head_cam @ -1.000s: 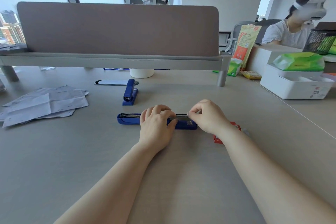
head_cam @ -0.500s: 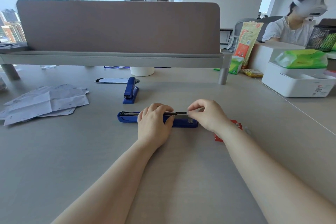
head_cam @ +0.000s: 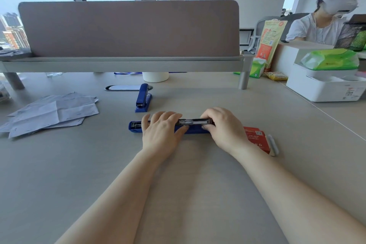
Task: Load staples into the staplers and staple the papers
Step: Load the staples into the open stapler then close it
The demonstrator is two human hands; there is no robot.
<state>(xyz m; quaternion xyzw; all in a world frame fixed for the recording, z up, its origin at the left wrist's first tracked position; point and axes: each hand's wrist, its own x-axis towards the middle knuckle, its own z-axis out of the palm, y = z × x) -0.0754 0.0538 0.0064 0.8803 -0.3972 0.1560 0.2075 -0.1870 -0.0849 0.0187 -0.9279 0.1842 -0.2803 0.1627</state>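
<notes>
Right now you are at the loading step: the open stapler (head_cam: 195,123) lies flat across the desk (head_cam: 198,184) dead ahead. Your left hand (head_cam: 161,134) is curled over its middle, holding it down, and your right hand (head_cam: 223,130) pinches its 3 o'clock end. I cannot tell whether staples are seated. Next, likely, close it squarely, fingers clear, then fetch the papers (head_cam: 53,113) at 10 o'clock. The second stapler (head_cam: 143,98) waits at 12, the staple box (head_cam: 256,137) by your right wrist.
</notes>
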